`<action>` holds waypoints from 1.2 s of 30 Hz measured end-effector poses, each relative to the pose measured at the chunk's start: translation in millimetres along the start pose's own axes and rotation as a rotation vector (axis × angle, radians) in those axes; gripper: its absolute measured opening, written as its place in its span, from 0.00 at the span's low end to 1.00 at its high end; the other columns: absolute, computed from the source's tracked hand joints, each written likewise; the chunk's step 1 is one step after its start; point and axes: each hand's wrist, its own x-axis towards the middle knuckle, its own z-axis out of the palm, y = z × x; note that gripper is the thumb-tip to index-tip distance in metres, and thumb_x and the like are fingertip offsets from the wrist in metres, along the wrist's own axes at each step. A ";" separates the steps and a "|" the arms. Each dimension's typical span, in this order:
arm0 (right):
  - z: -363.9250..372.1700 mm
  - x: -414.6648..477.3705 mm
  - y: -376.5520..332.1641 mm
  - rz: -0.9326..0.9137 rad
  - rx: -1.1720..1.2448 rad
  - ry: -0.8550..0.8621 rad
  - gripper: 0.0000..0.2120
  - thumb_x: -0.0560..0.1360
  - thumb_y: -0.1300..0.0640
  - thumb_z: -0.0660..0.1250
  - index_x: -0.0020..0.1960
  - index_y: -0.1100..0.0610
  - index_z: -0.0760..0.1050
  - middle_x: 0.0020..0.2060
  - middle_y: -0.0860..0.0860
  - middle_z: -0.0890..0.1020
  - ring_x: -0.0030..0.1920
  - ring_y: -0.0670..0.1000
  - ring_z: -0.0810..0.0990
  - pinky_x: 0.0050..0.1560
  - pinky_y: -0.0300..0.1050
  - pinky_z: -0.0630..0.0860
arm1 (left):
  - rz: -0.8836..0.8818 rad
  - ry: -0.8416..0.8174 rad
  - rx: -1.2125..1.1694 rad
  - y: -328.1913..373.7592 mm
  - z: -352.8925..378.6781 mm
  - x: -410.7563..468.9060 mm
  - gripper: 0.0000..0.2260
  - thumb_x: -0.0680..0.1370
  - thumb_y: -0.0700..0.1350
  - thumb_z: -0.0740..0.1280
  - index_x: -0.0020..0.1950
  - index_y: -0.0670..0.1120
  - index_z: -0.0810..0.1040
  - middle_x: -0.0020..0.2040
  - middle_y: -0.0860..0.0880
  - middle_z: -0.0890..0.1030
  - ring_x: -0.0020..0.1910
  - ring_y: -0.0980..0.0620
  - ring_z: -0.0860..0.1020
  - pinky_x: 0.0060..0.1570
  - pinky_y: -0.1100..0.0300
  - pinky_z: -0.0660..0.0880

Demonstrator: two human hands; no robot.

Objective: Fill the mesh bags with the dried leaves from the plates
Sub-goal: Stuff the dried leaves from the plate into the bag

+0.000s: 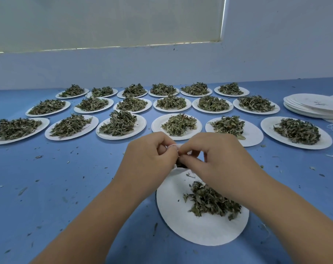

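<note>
- In the head view, the left hand (150,161) and the right hand (217,159) meet in the middle, and their fingertips touch.
- Both hands have curled fingers. Together they pinch a small white bag (173,146).
- Only a little of the bag shows, because the fingers hide most of it.
- A few dark leaves (180,164) peek out just below the fingertips, at the bag.
- Under the hands, a white plate (190,225) lies on the blue table (66,187).
- A small heap of dried leaves (211,203) sits on that plate, beside the right wrist and closer to the person than the bag.
- Past the hands are three rows of plates (156,127). Each plate has its own heap of leaves.
- Far off to the right of the right hand is a stack of plates (314,109) with only a crumb or two on top.
- Little bits of leaf (21,191) lie on the table on both sides of the arms.
</note>
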 end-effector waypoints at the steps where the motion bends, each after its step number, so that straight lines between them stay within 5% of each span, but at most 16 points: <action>1: -3.4 0.1 1.7 0.014 0.060 0.035 0.05 0.73 0.55 0.69 0.44 0.47 0.83 0.35 0.39 0.79 0.36 0.35 0.75 0.37 0.28 0.69 | -0.001 0.020 0.003 -0.6 -0.9 0.9 0.07 0.74 0.43 0.67 0.35 0.49 0.79 0.27 0.47 0.77 0.26 0.55 0.71 0.26 0.69 0.66; 8: -21.4 -1.7 11.6 -0.095 0.004 -0.043 0.16 0.70 0.59 0.60 0.49 0.46 0.83 0.46 0.34 0.80 0.49 0.36 0.73 0.47 0.25 0.67 | -0.001 0.099 -0.060 0.6 -8.1 4.0 0.08 0.74 0.43 0.68 0.35 0.47 0.80 0.27 0.47 0.76 0.24 0.59 0.69 0.24 0.72 0.65; 13: -6.6 -1.9 7.6 -0.219 -0.177 -0.137 0.18 0.68 0.64 0.57 0.46 0.49 0.82 0.41 0.37 0.80 0.44 0.47 0.71 0.43 0.46 0.72 | 0.018 0.021 -0.122 4.7 -5.1 -0.3 0.08 0.74 0.41 0.68 0.35 0.49 0.80 0.25 0.51 0.76 0.24 0.60 0.70 0.25 0.72 0.66; 16: -2.7 -1.8 4.6 -0.256 -0.162 -0.156 0.15 0.68 0.66 0.57 0.42 0.49 0.77 0.35 0.34 0.72 0.40 0.51 0.70 0.40 0.47 0.70 | 0.021 0.003 -0.123 4.8 -2.8 -2.0 0.08 0.74 0.41 0.68 0.35 0.49 0.80 0.24 0.54 0.73 0.24 0.59 0.69 0.24 0.70 0.65; 20: -13.1 -2.4 10.7 -0.182 -0.085 -0.061 0.24 0.68 0.63 0.56 0.55 0.46 0.82 0.52 0.36 0.81 0.50 0.43 0.73 0.49 0.42 0.75 | 0.023 0.075 -0.098 2.6 -6.6 1.4 0.07 0.74 0.42 0.68 0.36 0.48 0.80 0.24 0.50 0.74 0.24 0.59 0.68 0.24 0.72 0.64; 28: -0.8 -2.7 9.6 -0.199 -0.176 -0.221 0.21 0.69 0.64 0.55 0.53 0.46 0.79 0.45 0.40 0.80 0.44 0.46 0.73 0.41 0.50 0.75 | 0.014 -0.035 -0.151 5.2 -3.1 -1.4 0.08 0.74 0.41 0.68 0.35 0.50 0.80 0.24 0.54 0.73 0.25 0.56 0.70 0.24 0.69 0.66; 30: -5.0 -0.8 10.0 -0.163 -0.074 -0.163 0.20 0.69 0.62 0.56 0.52 0.44 0.79 0.42 0.40 0.81 0.42 0.43 0.76 0.39 0.47 0.76 | 0.025 -0.029 -0.150 5.3 -3.3 -1.3 0.08 0.74 0.41 0.68 0.35 0.50 0.80 0.24 0.54 0.73 0.24 0.57 0.69 0.24 0.69 0.66; 33: -16.3 0.4 16.9 -0.057 0.201 -0.025 0.18 0.72 0.64 0.60 0.49 0.45 0.82 0.42 0.36 0.82 0.37 0.36 0.77 0.34 0.28 0.70 | 0.038 0.010 -0.124 4.0 -6.5 -0.3 0.08 0.74 0.42 0.68 0.36 0.50 0.80 0.24 0.54 0.72 0.23 0.59 0.68 0.24 0.71 0.65; 36: -27.1 -6.8 31.1 0.024 0.322 0.025 0.18 0.74 0.67 0.62 0.47 0.44 0.81 0.40 0.40 0.82 0.34 0.41 0.76 0.33 0.30 0.70 | 0.042 0.019 -0.085 1.1 -6.1 0.5 0.08 0.75 0.43 0.68 0.35 0.50 0.79 0.24 0.54 0.72 0.23 0.59 0.68 0.24 0.70 0.65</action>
